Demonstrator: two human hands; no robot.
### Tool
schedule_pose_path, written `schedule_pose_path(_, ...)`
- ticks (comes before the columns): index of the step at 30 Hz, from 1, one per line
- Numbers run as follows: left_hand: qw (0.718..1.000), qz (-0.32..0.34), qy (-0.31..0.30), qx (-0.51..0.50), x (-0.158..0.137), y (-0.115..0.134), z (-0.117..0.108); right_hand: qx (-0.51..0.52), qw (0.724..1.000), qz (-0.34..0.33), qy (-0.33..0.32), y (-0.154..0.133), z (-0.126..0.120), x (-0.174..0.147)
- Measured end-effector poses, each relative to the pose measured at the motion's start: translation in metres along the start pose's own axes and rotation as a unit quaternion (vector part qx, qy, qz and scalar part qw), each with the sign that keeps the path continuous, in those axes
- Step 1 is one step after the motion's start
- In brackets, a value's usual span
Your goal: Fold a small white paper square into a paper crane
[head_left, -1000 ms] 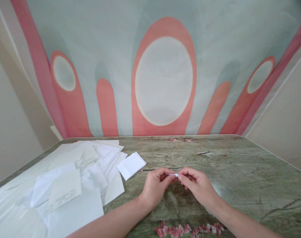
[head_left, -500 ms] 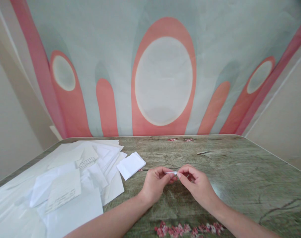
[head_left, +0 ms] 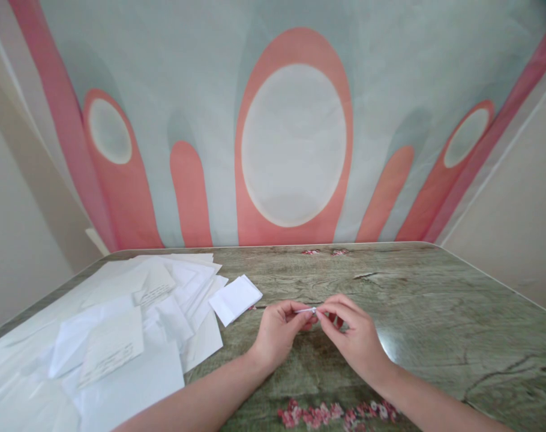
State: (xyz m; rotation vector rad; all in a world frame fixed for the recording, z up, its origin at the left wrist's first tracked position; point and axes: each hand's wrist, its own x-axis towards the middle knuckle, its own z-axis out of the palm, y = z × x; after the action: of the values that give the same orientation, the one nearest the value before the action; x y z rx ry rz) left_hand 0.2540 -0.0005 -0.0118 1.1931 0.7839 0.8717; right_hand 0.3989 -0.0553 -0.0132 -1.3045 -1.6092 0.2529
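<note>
Between my two hands, just above the tabletop, is a small, thin white piece [head_left: 304,310] that looks like folded paper, seen nearly edge-on. My left hand [head_left: 279,330] pinches it between thumb and fingers. The thumb and forefinger of my right hand [head_left: 350,330] close on its right end; the other fingers are curled behind. Most of the piece is hidden by the fingers. Left of my left hand lies a small stack of folded white paper [head_left: 236,299], flat on the table.
A loose heap of white sheets and packets [head_left: 160,360], some with printed lines, covers the left of the wood-patterned table [head_left: 457,324]. Pink flowers [head_left: 327,414] are printed along the near edge. Behind the table's far edge stands a grey-green backdrop [head_left: 381,60] with coral shapes.
The view has shifted slightly. My right-hand fingers have lifted and straightened a little at the right end of the white piece; my left hand keeps its pinch.
</note>
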Motion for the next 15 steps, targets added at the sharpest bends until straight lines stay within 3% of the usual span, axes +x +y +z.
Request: schedule_pose_path(15, 1.0, -0.001, 0.007, 0.001, -0.0011, 0.0015, 0.0006, -0.079, 0.995, -0.066, 0.012, 0.0073, 0.001, -0.0045)
